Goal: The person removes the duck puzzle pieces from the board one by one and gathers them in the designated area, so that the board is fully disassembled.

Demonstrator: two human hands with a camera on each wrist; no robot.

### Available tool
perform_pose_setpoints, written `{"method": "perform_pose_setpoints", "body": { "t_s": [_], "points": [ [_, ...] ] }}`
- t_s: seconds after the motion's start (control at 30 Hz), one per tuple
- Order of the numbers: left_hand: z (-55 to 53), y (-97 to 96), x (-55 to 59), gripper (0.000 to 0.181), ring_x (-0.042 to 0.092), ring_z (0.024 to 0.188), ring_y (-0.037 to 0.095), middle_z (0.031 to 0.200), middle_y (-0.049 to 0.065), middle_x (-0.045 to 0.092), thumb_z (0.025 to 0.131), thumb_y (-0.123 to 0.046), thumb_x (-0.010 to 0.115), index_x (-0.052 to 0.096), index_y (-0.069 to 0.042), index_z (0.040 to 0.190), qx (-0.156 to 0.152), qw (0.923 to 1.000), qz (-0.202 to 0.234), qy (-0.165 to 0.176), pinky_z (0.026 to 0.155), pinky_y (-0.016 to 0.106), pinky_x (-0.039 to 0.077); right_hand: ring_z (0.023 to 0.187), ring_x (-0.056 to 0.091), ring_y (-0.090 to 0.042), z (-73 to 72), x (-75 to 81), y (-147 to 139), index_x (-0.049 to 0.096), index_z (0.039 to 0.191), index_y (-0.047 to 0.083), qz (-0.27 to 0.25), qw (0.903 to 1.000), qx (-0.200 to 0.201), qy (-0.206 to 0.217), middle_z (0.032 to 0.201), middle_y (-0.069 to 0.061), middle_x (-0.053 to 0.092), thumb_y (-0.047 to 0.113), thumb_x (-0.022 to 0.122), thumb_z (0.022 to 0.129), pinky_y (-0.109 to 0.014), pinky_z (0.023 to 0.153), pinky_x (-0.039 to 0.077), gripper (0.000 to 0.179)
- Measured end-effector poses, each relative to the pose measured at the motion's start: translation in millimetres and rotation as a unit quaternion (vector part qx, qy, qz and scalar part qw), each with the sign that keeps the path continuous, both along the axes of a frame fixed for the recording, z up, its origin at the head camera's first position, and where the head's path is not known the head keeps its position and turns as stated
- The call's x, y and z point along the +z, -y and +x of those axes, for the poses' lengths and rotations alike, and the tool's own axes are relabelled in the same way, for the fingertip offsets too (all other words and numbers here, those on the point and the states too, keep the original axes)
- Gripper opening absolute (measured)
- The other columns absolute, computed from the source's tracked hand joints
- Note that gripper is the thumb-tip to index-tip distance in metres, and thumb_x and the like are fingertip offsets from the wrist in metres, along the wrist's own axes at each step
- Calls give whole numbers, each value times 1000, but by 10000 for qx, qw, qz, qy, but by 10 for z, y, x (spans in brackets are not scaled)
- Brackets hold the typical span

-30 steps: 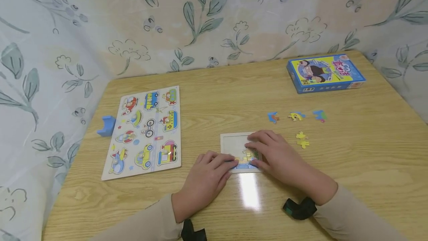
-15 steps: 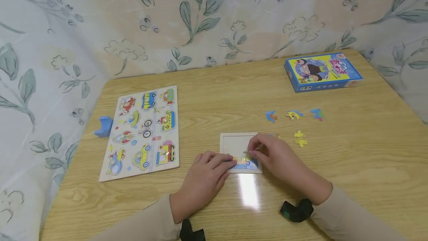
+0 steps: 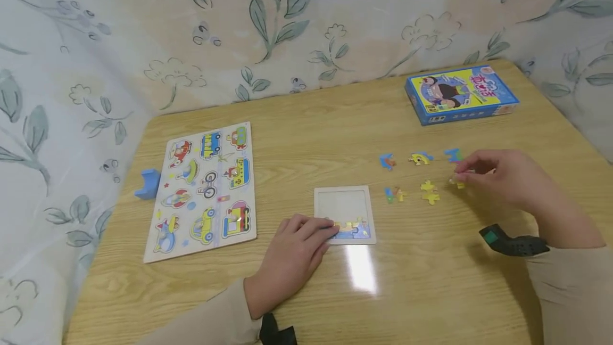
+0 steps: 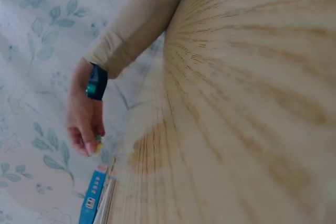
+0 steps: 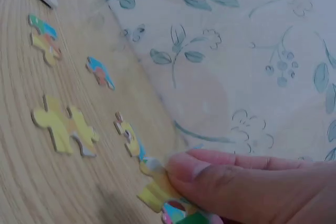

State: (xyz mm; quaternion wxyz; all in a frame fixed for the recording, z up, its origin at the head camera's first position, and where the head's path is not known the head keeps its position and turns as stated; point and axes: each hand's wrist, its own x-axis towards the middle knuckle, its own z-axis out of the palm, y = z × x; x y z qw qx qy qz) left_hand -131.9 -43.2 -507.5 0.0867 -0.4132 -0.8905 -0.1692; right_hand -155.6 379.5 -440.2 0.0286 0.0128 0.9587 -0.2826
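Observation:
My right hand [image 3: 503, 180] pinches a mostly yellow jigsaw piece [image 3: 458, 182] between thumb and fingers, at the right end of the loose pieces. In the right wrist view, the thumb lies over this piece [image 5: 157, 187], hiding part of it. My left hand [image 3: 292, 260] rests with relaxed fingers on the near left corner of the small puzzle tray [image 3: 342, 189]. Along the tray's near side lies a row of fitted pieces [image 3: 354, 229], mainly blue and yellow, partly covered by the left fingertips. The left wrist view leaves that hand out, showing the right hand [image 4: 85, 124] instead.
Several loose jigsaw pieces [image 3: 430, 192] lie between tray and right hand, with a blue and green piece [image 3: 452, 154] just beyond its fingertips. A vehicle peg board [image 3: 201, 190] and a blue block [image 3: 149, 184] are at left. A blue and yellow box [image 3: 462, 93] stands far right.
My right hand has left the tray, moved right and picked up a yellow piece. A blue, green and yellow piece its fingers covered now shows beside the tray. The left hand stays put.

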Motion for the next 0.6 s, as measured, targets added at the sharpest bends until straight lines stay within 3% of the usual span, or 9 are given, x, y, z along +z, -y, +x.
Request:
{"method": "perform_pose_setpoints", "body": {
  "t_s": [0.17,0.27,0.4,0.6],
  "points": [
    [-4,12,5,34,54,118,17,139,-8,62,104,-23,68,70,-22,137,19,10000,40,-34,94,37,45,97,61,-35,-51,-50,-116,76,106,7,142,9984,26,553,101,-10,72,19,78,97,-31,72,49,16],
    [1,10,5,33,53,120,17,139,-8,62,104,-24,67,70,-23,137,27,10000,26,38,94,37,45,98,59,-38,-61,-91,-131,75,106,4,202,9968,51,771,101,-13,71,19,77,97,-45,79,50,18],
    [7,9,15,34,53,121,17,139,-8,62,105,-23,66,70,-23,138,53,9999,-25,105,95,37,45,104,59,-44,-74,-147,-133,74,106,3,258,9963,79,811,105,-17,71,21,76,98,-59,89,47,20],
    [-1,8,24,34,53,120,17,140,-8,61,105,-24,66,69,-23,139,63,9999,-91,103,96,37,44,107,59,-47,-89,-178,-149,73,110,1,263,9967,-6,773,110,-23,69,23,76,99,-61,87,48,25]
  ]
}}
